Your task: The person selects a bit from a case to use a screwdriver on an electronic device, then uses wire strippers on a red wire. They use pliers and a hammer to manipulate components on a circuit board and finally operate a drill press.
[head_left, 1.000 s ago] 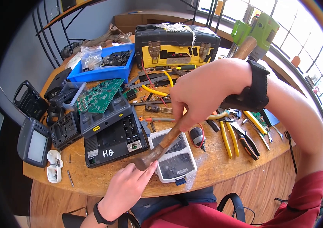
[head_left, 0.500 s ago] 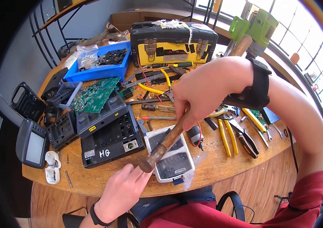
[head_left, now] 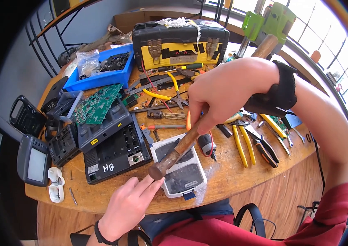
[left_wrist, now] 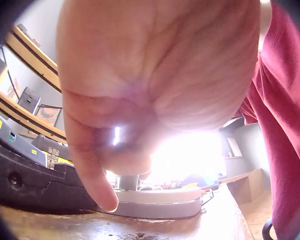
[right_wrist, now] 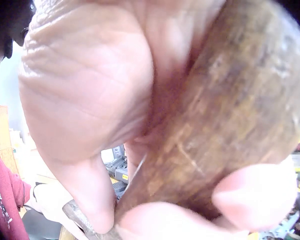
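My right hand (head_left: 221,96) grips the wooden handle of a hammer (head_left: 188,139), its fingers wrapped round the wood in the right wrist view. The handle slants down to the left, and its far end sticks out behind my wrist. The worn, round metal head (head_left: 157,171) hangs at the left edge of a white-framed case (head_left: 179,166) with dark clear lids. My left hand (head_left: 126,205) reaches in from the front edge, fingers extended, fingertips right at the hammer head. In the left wrist view, one finger (left_wrist: 107,197) of that hand points down beside the case.
Left of the case lies a black device marked HQ (head_left: 118,160) under a green circuit board (head_left: 100,104). A rotary tool (head_left: 206,145), yellow-handled pliers (head_left: 243,145) and orange-black pliers (head_left: 265,151) lie to the right. Behind stand a blue bin (head_left: 100,78) and a black-yellow toolbox (head_left: 180,43).
The head view has shifted, so the tabletop things appear further left. My right hand keeps its grip on the hammer, and my left fingers stay at its head.
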A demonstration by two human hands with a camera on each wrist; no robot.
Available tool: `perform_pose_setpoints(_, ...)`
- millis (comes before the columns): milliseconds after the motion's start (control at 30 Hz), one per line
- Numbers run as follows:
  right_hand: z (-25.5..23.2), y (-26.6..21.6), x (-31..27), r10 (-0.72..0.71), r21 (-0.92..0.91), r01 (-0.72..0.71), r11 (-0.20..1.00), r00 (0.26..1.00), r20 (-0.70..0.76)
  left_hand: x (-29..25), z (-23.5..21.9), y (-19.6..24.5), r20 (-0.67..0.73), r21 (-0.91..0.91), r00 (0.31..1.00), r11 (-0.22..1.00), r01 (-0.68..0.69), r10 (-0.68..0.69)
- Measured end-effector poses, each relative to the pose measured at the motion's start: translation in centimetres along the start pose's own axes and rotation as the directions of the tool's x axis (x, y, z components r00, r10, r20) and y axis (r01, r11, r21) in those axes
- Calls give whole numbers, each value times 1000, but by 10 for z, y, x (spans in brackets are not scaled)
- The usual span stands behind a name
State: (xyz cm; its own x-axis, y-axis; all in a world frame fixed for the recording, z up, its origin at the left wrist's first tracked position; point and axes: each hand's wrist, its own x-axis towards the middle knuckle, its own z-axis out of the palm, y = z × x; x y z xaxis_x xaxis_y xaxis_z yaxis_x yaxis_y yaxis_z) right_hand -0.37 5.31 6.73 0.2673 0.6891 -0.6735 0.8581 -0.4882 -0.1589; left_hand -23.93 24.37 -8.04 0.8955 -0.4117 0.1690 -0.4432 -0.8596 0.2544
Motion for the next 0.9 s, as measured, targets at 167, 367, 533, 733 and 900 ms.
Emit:
perform_pose_setpoints(167, 0, 2, 6, -39, 73, 37, 997, 999, 23, -2, 2, -5, 16, 7, 1000, 1000, -20, 20)
perform_pose_setpoints(367, 0, 8, 16, -34, 170, 18, 985, 995, 95, -1, -4, -1, -17, -59, 1000, 998, 14, -15)
perform_pose_setpoints(533, 2, 31, 23, -93, 176, 74, 982, 990, 103, 1, -7, 1, 65, -66, 997, 997, 45, -41)
perform_pose_setpoints(733, 2, 36, 24, -58, 251, 25, 968, 990, 125, 3, -4, 1, -24, -66, 1000, 998, 15, -17)
perform_pose_setpoints(900, -5, 28, 24, 21, 188, -54, 981, 985, 170, 3, -7, 4, 25, -70, 999, 997, 35, -33)
